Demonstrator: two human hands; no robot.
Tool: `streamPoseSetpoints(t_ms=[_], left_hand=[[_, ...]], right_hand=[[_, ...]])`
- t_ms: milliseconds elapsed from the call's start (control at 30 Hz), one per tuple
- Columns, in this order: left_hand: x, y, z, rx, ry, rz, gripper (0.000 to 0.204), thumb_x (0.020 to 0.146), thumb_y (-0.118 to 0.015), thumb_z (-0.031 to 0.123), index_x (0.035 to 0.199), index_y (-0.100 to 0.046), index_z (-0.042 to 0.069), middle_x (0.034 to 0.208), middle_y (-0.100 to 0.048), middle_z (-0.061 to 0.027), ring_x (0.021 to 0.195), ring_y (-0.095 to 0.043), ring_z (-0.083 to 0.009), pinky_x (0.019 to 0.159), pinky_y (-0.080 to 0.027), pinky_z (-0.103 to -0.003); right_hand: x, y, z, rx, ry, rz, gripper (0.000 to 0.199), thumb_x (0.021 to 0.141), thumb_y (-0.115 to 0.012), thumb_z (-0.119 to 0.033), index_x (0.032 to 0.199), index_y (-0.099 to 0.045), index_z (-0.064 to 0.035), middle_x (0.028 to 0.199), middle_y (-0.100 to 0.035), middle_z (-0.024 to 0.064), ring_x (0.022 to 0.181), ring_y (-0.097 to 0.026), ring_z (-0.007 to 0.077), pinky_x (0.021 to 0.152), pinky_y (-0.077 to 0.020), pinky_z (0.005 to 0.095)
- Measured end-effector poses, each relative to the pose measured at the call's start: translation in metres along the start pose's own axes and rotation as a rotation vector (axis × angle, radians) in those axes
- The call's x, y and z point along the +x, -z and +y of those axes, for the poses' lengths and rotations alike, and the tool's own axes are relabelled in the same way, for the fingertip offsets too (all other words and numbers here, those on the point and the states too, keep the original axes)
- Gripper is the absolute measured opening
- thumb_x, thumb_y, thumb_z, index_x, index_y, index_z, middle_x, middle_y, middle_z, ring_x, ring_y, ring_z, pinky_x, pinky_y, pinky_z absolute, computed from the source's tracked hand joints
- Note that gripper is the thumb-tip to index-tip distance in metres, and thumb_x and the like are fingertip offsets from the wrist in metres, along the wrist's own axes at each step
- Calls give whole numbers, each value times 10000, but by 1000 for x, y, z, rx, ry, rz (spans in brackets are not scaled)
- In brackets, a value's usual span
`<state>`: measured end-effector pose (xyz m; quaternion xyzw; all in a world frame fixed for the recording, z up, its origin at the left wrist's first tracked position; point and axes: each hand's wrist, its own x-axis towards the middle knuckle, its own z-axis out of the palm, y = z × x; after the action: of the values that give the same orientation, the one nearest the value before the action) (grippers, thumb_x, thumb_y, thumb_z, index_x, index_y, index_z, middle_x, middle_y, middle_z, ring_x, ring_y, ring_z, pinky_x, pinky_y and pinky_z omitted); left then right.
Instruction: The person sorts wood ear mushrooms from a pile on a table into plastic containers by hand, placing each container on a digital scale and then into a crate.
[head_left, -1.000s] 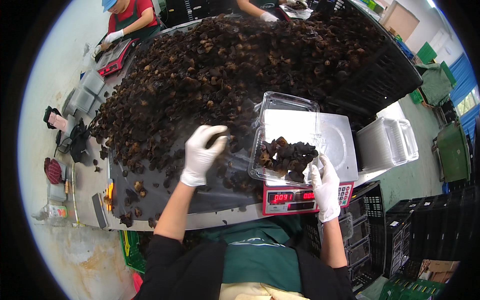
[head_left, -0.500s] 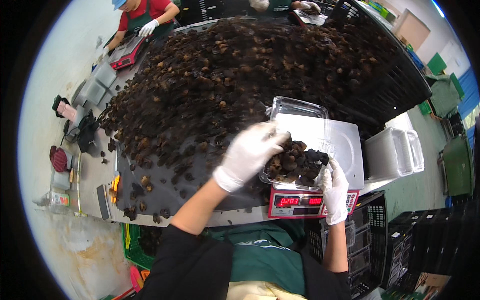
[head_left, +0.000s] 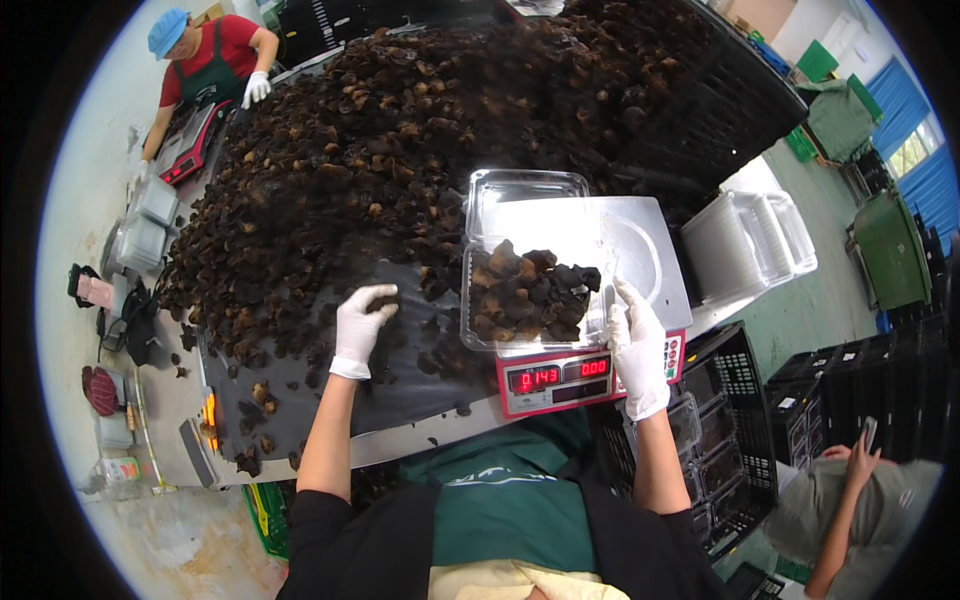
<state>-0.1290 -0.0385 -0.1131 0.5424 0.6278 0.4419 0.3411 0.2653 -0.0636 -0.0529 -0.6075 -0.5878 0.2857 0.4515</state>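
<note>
Head view is showing a red scale [head_left: 655, 260] a little right of the frame's centre, with a clear box [head_left: 465, 300] resting on its plate. The box's lid [head_left: 530, 212] is standing open on the far side, and brown-black ruffled pieces [head_left: 530, 295] are filling the near half. The left hand [head_left: 364, 328] is hovering left of the box, over a dark sheet [head_left: 395, 400]; its thumb and fingers are curving but parting, and nothing is showing between them. The right hand [head_left: 638, 350] is lying along the box's right edge; whether it is pinching the rim or only touching it, I cannot tell. I am judging that portioning by weight is in hand, and the next move is probably calling for a small correction from the pile [head_left: 350, 150], with the box held steady. The right glove is hiding part of the scale's front, and shine on the plastic is making the box's edges hard to follow. At lower right, another person [head_left: 860, 510] is being cut off by the dark rim.
</note>
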Motion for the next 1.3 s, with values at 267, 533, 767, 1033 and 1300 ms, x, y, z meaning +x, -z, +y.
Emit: streamPoseSetpoints(t_ms=[267,533,767,1033,1300], left_hand=[[3,-76,172,329,-857,-211,447,733,-788,160,1160,-680,86,1128,-664,-88,1000,-648,-267,858,-535,-338],[19,-81,183,277,-746,-283,435,792,-766,275,1180,-688,96,1188,-657,-120,1044,-653,-282,870,-539,-334],[92,-91,103,409,-449,-19,506,901,-672,276,1379,-567,149,1240,-662,-91,1074,-629,-314,940,-483,-425],[40,-58,119,-120,-701,-212,339,917,-672,247,1215,-689,85,1227,-670,-143,1269,-540,-306,1132,-347,-452],[-74,-56,101,-594,109,-273,541,856,-657,-49,1360,-496,62,939,-621,-62,856,-649,-186,795,-540,-319]], right_hand=[[-5,4,-24,20,-195,-126,401,1008,-527,-139,1369,-498,33,1100,-681,183,955,-686,244,842,-532,331],[-15,1,-34,-20,-199,-125,414,1020,-528,-121,1403,-479,27,971,-667,96,671,-565,86,668,-500,242],[-17,-1,-48,-41,-166,-173,424,1049,-472,-181,1409,-457,42,992,-678,130,688,-663,121,616,-507,234],[-20,8,-35,786,-331,-283,521,1063,-419,-388,1360,-488,34,782,-614,45,665,-607,98,660,-483,229],[-29,-1,-33,637,-258,-295,399,1020,-474,-218,1345,-499,13,833,-668,71,740,-602,110,712,-499,258]])
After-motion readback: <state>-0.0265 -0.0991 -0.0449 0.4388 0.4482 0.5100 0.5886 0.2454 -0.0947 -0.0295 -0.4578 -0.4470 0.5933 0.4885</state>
